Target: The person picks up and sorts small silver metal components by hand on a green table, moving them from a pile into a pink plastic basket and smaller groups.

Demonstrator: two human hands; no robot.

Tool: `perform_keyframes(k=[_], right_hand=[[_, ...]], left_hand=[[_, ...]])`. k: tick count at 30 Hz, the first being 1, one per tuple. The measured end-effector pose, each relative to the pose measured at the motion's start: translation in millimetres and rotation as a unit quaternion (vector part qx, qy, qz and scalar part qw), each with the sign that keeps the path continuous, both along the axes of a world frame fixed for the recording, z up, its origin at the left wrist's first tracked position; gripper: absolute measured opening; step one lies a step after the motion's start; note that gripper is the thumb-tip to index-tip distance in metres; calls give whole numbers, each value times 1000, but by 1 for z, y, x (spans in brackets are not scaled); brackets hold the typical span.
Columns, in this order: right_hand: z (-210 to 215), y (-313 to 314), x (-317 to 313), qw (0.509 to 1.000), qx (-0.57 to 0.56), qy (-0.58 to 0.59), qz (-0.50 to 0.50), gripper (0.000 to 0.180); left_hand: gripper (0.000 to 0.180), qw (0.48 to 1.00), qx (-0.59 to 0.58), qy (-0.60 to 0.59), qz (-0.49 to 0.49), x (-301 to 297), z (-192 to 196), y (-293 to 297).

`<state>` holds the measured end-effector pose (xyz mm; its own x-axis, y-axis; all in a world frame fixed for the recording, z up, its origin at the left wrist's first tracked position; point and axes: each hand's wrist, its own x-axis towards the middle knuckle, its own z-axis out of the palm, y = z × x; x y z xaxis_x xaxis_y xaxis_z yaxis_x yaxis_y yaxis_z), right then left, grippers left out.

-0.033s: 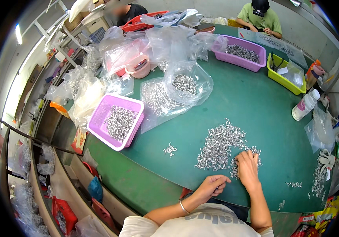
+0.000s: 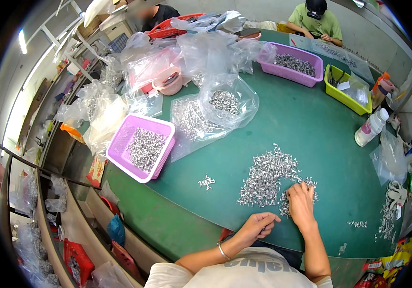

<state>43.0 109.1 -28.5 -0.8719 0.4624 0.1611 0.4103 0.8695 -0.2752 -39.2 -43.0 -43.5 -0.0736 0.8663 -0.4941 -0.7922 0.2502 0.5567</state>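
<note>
A large heap of small curved silver metal pieces (image 2: 269, 175) lies on the green tabletop (image 2: 206, 163) before me. My right hand (image 2: 302, 204) reaches down into the near right part of the heap, its fingers bent and close together among the pieces; its fingertips are partly hidden. Nearer the table's edge, my left hand (image 2: 259, 226) is curled closed, with thumb and forefinger toward the heap. What it holds, if anything, I cannot make out. To the left sits a small separate cluster of the same pieces (image 2: 206, 182).
A purple basket (image 2: 112, 154) of metal pieces stands left, beside clear plastic bags (image 2: 244, 110) of pieces. Farther back are another purple basket (image 2: 290, 75), a lime-green tray (image 2: 349, 101) and a white bottle (image 2: 372, 126). Across the table sits a person in green (image 2: 328, 26).
</note>
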Motion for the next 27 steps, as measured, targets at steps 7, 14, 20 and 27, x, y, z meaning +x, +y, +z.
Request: perform_keyframes(k=[7, 14, 20, 27], right_hand=[[-1, -2, 4, 998, -3, 56, 16, 25], [-1, -4, 5, 994, -21, 107, -5, 26], [1, -8, 15, 982, -97, 147, -63, 21], [1, -8, 24, 973, -107, 179, -99, 6]], left_hand=[[25, 1000, 5, 2, 6, 1, 1, -2], [24, 1000, -2, -3, 8, 3, 1, -2], [24, 1000, 6, -1, 10, 3, 1, -1], [23, 1000, -8, 1, 13, 3, 4, 0]])
